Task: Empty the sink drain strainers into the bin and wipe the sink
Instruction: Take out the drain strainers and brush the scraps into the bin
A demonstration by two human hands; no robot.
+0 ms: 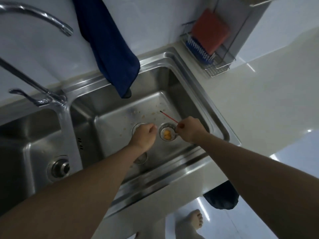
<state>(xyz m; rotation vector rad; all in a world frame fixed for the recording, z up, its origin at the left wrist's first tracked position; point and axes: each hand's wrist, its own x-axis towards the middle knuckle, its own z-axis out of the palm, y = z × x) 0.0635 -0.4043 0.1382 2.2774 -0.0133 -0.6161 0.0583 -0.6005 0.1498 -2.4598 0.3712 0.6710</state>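
Fingers of our right hand [189,131] are pinching the strainer [167,133] rim at frame centre, its left neighbour; our left hand [144,135], curled shut, is hovering nearer the drain.

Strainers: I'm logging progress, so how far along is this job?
Early. One strainer is out in the right basin, yellow scraps inside. The right hand holds a red stick by it; the left hand covers the drain. Crumbs remain; binning and wiping are left.
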